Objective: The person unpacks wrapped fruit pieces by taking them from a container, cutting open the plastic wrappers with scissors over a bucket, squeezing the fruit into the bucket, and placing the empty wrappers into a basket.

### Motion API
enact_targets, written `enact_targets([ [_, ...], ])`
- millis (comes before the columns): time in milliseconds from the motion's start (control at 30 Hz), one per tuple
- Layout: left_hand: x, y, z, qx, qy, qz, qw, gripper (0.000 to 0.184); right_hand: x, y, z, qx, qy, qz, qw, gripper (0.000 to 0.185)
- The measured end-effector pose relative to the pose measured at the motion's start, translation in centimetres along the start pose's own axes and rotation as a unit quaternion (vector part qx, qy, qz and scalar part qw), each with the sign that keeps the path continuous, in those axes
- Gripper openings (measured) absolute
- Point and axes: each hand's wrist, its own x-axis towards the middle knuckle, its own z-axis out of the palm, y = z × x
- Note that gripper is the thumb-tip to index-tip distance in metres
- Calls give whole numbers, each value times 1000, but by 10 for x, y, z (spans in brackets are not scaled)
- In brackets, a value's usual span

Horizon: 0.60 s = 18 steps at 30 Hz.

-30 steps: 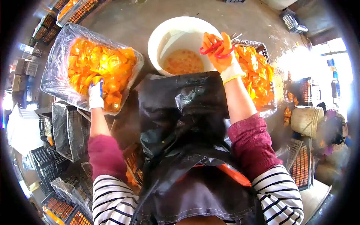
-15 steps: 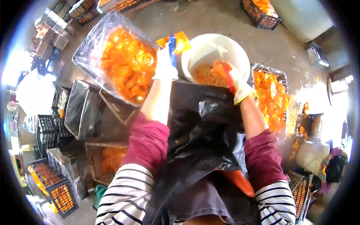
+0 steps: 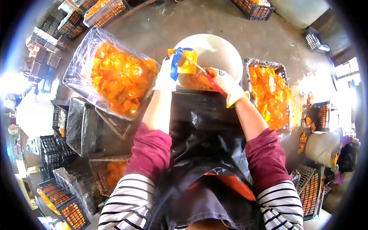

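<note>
Find, at far lower left of the bucket [image 3: 224, 57], a black crate [image 3: 74, 215] with orange contents behind its mesh. Next, nearer the bucket on the same side, note a second black crate [image 3: 79, 126], standing beneath clear film. Beside the bucket, to its left, locate a tray [image 3: 79, 71] lined with clear plastic and heaped with glossy orange pouches [image 3: 119, 74]. At the bucket's left rim, observe the left hand [image 3: 165, 76], gloved in white with blue at the fingers, closed narrow and gripping a single pouch [image 3: 190, 69]. Locate this pouch in front of the bucket's left side, held flat. Inside the bucket, at the bottom, see orange pieces [image 3: 194, 82], partly hidden. Across the bucket's front, note the right hand [image 3: 227, 83], gloved in white and yellow, closed around red-handled scissors [image 3: 217, 87]. See blades pointing up and left, overlapping the held pouch; cannot tell depth of contact. Right of the bucket, find a lined basket [image 3: 265, 62] filled with more orange pouches. At far right of the bucket, lower, note a pale tub [image 3: 321, 147].
</note>
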Motion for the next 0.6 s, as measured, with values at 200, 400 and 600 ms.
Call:
enact_targets([
  [200, 12, 2, 12, -334, 4, -112, 936, 48, 5, 4, 1, 2, 57, 74, 996, 24],
  [400, 3, 1, 19, -229, -49, -84, 968, 37, 25, 55, 7, -50, 160, 9, 986, 30],
  [600, 2, 2, 19, -54, -47, 3, 997, 36, 17, 25, 9, 6, 133, 34, 990, 32],
])
